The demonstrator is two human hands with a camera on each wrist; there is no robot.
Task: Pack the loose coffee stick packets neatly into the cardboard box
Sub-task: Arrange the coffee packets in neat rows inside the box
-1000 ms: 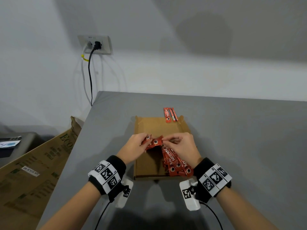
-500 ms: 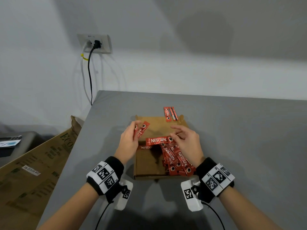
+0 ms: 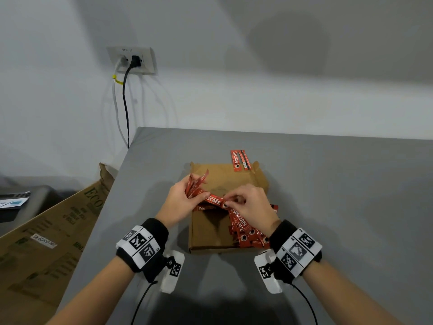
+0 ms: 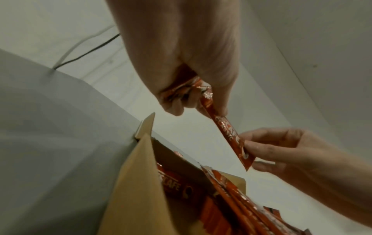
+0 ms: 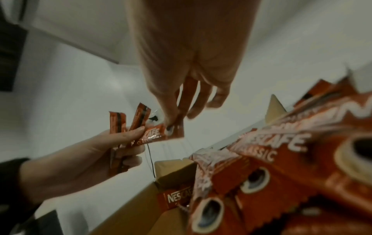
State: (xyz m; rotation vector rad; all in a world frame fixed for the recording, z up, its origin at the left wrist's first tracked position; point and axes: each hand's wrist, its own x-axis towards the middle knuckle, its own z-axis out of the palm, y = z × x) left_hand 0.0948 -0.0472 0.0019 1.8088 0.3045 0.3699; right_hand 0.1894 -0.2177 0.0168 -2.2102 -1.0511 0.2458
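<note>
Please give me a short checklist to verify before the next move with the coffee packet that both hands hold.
1. Left hand grips its bunch of packets: ok.
2. Right hand pinches the shared packet: ok.
3. Cardboard box open below the hands: ok.
4. Packets in the box lie neatly: not ok, one end overhangs the rim.
5. Two packets remain on the table beyond the box: not ok.
6. Free space in the box: cannot tell.

Grey table (image 3: 328, 184) against white wall (image 3: 234, 90); wall socket (image 3: 131, 60), black cable (image 3: 126, 109)
</note>
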